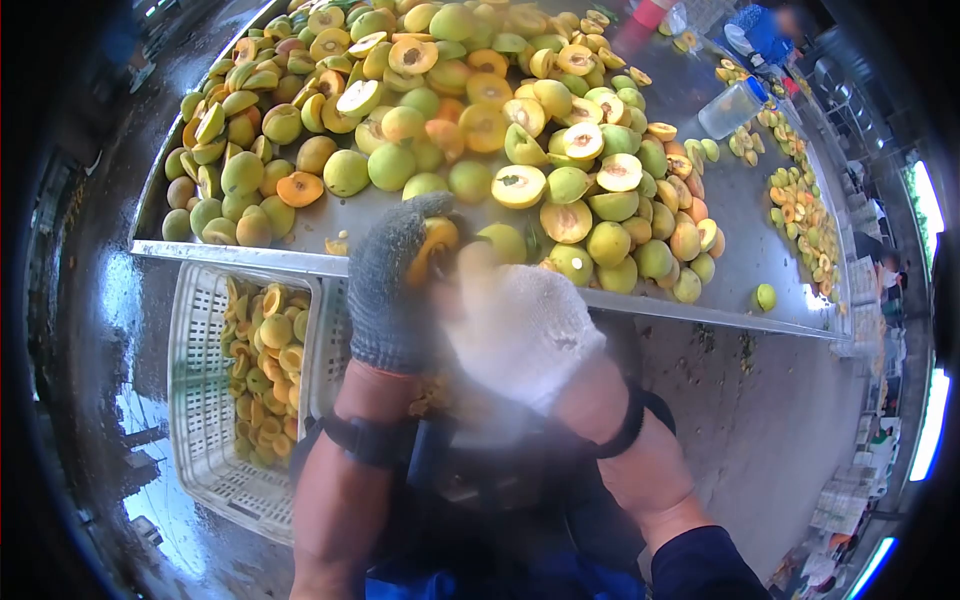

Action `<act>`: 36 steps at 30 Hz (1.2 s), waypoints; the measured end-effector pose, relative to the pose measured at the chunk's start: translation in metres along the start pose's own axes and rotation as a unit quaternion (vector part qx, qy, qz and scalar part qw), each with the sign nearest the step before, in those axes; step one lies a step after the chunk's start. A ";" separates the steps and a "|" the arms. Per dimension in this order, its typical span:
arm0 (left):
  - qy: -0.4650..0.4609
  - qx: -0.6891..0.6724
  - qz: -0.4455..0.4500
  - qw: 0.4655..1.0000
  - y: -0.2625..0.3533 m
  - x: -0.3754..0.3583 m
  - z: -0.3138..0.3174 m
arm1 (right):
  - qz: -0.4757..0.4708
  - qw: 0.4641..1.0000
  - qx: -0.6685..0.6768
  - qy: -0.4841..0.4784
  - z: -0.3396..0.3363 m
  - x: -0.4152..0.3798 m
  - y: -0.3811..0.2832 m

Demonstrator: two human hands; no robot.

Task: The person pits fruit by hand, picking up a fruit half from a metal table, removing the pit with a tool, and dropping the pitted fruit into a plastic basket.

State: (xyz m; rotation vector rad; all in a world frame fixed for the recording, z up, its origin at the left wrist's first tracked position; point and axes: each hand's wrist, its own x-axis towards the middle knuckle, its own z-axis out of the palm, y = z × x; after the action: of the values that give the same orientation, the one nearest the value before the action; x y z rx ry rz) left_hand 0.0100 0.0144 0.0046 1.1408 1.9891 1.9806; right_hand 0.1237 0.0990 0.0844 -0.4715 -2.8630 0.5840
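Observation:
My left hand [385,285], in a dark grey knitted glove, curls round a yellow-orange peach [436,246] just over the table's near edge. Close against it is my right hand [530,325] in a white glove, fingers closed toward the peach. A blur covers those fingertips, so whatever they hold cannot be made out. Behind both hands, whole and halved green-yellow peaches [415,55] lie heaped on the metal table [330,215]. Some halves show orange flesh, others still have a pit or a hollow in the middle.
A white slatted crate [195,390] holding cut peach pieces [270,350] stands below the table on the left. On the table's right are a clear jar with a blue lid [730,108] and more cut fruit [800,225]. A person in blue [758,35] is at the far right. The floor looks wet.

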 end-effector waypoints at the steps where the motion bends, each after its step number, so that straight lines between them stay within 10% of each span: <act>1: -0.033 0.018 0.026 0.999 0.003 0.003 -0.005 | -0.028 1.000 0.000 -0.013 -0.003 0.000 0.007; 4: -0.099 0.031 0.075 0.992 0.008 0.010 -0.012 | -0.006 1.000 0.023 0.011 -0.001 -0.004 0.005; 9: 0.058 -0.207 -0.142 0.966 0.001 0.003 0.010 | 0.014 0.996 0.056 0.068 0.011 -0.008 -0.008; 13: 0.017 -0.047 -0.074 0.996 0.001 -0.001 0.008 | 0.043 0.998 -0.011 -0.047 0.003 0.000 0.004; 17: -0.055 0.210 0.180 0.960 -0.001 0.010 -0.007 | -0.030 0.999 -0.017 -0.006 0.012 0.002 0.017; 19: -0.007 -0.035 -0.093 0.995 -0.008 -0.005 0.009 | 0.026 0.996 -0.081 0.011 0.019 -0.003 0.001; 21: 0.021 -0.151 -0.129 0.980 -0.012 0.004 0.013 | 0.025 0.994 -0.092 0.057 0.025 0.000 0.000; 36: 0.009 -0.114 -0.103 0.988 0.014 0.013 0.007 | 0.020 0.998 -0.037 0.042 0.008 0.001 0.009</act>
State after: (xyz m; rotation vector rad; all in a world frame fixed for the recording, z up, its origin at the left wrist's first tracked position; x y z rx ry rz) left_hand 0.0103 0.0253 0.0220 0.8331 1.7502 2.0499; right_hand 0.1232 0.1046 0.0734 -0.5529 -2.8093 0.4544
